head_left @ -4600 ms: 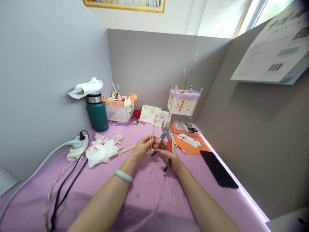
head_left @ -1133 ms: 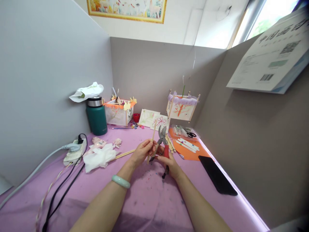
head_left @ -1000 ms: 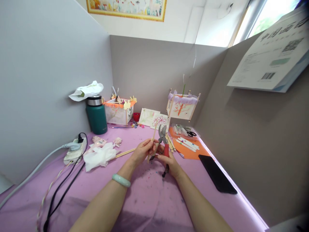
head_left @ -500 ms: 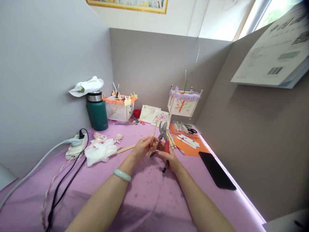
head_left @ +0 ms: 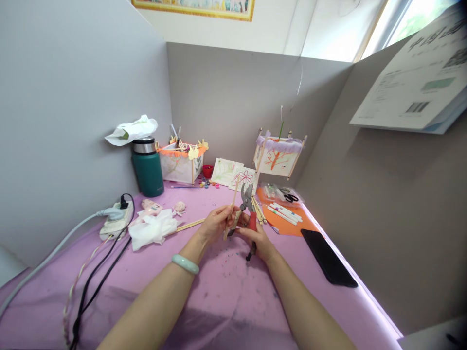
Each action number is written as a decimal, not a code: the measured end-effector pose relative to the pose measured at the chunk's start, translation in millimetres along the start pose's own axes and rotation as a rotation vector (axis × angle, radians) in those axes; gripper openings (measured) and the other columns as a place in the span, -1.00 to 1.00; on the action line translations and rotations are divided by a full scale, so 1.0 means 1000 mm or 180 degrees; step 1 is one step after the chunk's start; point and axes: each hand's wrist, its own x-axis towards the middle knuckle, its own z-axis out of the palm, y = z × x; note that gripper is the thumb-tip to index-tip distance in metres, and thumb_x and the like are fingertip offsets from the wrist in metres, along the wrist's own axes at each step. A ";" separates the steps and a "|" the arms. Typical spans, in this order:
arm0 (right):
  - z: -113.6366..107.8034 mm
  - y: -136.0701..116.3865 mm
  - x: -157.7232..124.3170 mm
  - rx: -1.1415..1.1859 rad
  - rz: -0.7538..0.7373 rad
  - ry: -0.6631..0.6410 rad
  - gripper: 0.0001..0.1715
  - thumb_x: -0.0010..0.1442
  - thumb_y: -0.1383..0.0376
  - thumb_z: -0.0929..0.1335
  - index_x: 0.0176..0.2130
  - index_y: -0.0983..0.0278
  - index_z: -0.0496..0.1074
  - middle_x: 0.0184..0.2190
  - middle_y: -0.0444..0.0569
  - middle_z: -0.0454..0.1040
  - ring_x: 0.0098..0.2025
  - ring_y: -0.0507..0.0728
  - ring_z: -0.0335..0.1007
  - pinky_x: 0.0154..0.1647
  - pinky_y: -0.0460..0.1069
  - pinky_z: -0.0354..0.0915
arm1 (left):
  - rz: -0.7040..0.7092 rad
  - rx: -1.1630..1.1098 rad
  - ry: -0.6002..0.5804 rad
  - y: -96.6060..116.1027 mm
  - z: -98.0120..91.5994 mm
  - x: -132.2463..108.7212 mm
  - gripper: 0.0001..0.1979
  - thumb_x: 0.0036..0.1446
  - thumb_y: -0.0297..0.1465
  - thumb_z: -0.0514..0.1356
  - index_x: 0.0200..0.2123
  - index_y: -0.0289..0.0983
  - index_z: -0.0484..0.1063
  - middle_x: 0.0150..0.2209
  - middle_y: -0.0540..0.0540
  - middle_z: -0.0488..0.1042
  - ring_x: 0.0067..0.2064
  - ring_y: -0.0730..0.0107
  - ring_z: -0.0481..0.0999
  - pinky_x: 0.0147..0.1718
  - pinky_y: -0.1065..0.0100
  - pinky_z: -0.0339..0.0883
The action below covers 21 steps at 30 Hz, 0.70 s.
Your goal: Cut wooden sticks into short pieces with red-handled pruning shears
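Here, in the head view, the two hands work close together just below the centre of the frame. The left hand (head_left: 216, 223) has its thumb and fingers pinched on a thin wooden stick (head_left: 236, 192), which stands slightly tilted, its top leaning right, in front of the drawn cards (head_left: 226, 172). The right hand (head_left: 260, 239) is wrapped around the red-gripped pruning shears (head_left: 252, 221); their metal blades point up, parted, just to the right of the stick. Whether the fingers of the two hands touch, I cannot tell. A pale green bangle (head_left: 185, 264) circles the left wrist.

Behind the shears, right of centre, more wooden sticks (head_left: 259, 211) lie on the purple tablecloth (head_left: 233, 296). Farther right, white markers (head_left: 285, 212) rest on orange paper (head_left: 279, 224), with a black phone-like slab (head_left: 328, 257) below them towards the lower right. Left of the hands, a crumpled white tissue (head_left: 153, 229) lies near a power strip (head_left: 116, 221). In the upper left part, a green bottle (head_left: 148, 167) stands beside a paper box (head_left: 177, 166) edged in orange. Right of the centre line, a lantern (head_left: 279, 158) with a purple fringe hangs before the grey partition (head_left: 233, 97).
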 end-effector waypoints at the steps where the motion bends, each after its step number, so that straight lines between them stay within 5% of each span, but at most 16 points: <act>1: 0.000 0.000 0.000 0.0012 0.0011 0.0012 -0.46 0.02 0.33 0.36 0.04 0.16 0.35 -0.01 -0.04 0.41 0.11 0.26 0.23 0.13 0.21 0.15 | 0.0000 -0.0004 0.0009 0.000 0.000 0.000 -0.67 -0.01 -0.21 0.27 -0.27 -0.37 0.47 -0.50 0.02 0.29 -0.52 0.59 0.22 -0.51 0.47 0.14; 12: -0.002 0.002 0.000 0.0058 -0.0027 -0.0089 -0.56 0.02 0.30 0.36 -0.05 0.19 0.39 0.00 -0.02 0.40 0.07 0.26 0.26 0.11 0.19 0.16 | 0.0188 0.0145 -0.0027 0.003 0.004 -0.001 -0.72 0.02 -0.23 0.26 -0.34 -0.31 0.33 -0.52 0.05 0.32 -0.56 0.63 0.21 -0.54 0.51 0.09; 21: -0.014 0.005 -0.001 -0.0080 0.0007 0.0315 -0.52 0.02 0.27 0.38 -0.02 0.20 0.36 -0.01 0.01 0.41 0.09 0.26 0.25 0.09 0.21 0.17 | 0.0309 0.0432 -0.0014 0.006 0.001 0.001 -0.71 0.06 -0.23 0.23 -0.26 -0.26 0.25 -0.53 0.08 0.37 -0.58 0.59 0.29 -0.53 0.47 0.19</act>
